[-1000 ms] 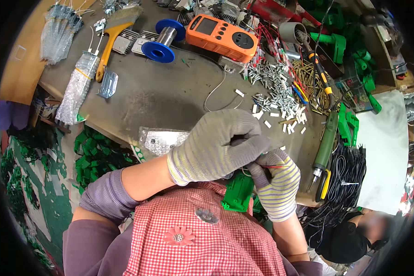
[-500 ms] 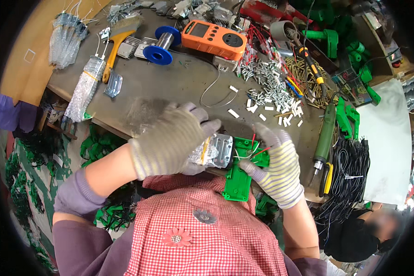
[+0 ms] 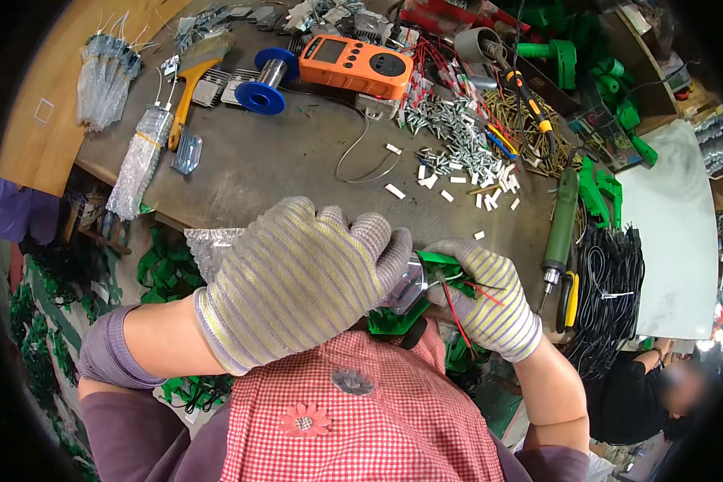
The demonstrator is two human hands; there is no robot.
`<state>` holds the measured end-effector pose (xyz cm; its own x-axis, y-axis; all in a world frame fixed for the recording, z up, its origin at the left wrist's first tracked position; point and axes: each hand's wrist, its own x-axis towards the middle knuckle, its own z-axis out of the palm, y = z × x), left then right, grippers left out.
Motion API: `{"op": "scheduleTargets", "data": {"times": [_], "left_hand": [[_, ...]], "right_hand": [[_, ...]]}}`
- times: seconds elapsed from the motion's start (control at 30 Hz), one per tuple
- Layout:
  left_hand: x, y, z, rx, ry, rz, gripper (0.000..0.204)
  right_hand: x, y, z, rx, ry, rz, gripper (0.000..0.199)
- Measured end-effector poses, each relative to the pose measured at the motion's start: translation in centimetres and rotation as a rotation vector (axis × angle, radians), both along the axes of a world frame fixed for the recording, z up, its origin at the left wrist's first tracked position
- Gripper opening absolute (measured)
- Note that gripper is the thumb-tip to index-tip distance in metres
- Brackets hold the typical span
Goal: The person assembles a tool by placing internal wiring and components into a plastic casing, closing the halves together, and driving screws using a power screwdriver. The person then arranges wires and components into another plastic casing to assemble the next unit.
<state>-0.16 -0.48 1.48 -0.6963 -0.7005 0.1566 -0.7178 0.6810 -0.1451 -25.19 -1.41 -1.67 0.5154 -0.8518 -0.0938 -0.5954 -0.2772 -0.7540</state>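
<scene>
My left hand [image 3: 305, 277], in a striped knit glove, is closed round a shiny metal part [image 3: 410, 287] whose bubble wrap [image 3: 209, 247] sticks out behind the wrist. Most of that part is hidden under the glove. Against its right end sits a green plastic housing [image 3: 395, 323], tilted and partly covered by both hands. My right hand [image 3: 490, 293], gloved alike, grips the housing from the right, thumb and fingers bent over its edges. Red wires [image 3: 456, 315] hang loose out of the housing between the hands, just above the checked apron.
On the bench [image 3: 249, 165] lie a brush [image 3: 186, 96], a blue solder spool [image 3: 263, 96], an orange meter [image 3: 355, 67], piled screws [image 3: 458, 132] and white sleeves [image 3: 394, 191]. To the right are a green electric screwdriver [image 3: 562, 217], a soldering iron [image 3: 530, 100] and black cables [image 3: 609, 297]. Another person [image 3: 635, 402] sits at lower right.
The metal part and the green housing have come together, and the housing has tilted. My left hand has moved right and nearer the camera; my right hand has wrapped further round the housing.
</scene>
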Motion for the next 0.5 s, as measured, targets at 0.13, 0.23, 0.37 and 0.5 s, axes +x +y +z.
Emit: {"op": "scheduleTargets", "data": {"times": [0.13, 0.23, 0.37, 0.5], "left_hand": [[-0.2, 0.3, 0.1, -0.030, -0.012, -0.001, 0.039], [-0.1, 0.0, 0.0, -0.024, -0.005, -0.022, 0.040], [-0.1, 0.3, 0.3, -0.005, -0.022, 0.009, 0.040], [-0.1, 0.5, 0.9, -0.001, -0.041, 0.023, 0.041]], "right_hand": [[0.2, 0.7, -0.5, 0.075, -0.062, -0.090, 0.042], [-0.3, 0.1, -0.2, 0.109, -0.094, -0.078, 0.041], [-1.0, -0.8, 0.2, 0.370, -0.152, -0.042, 0.040], [-0.2, -0.3, 0.5, 0.371, -0.259, -0.108, 0.034]]}}
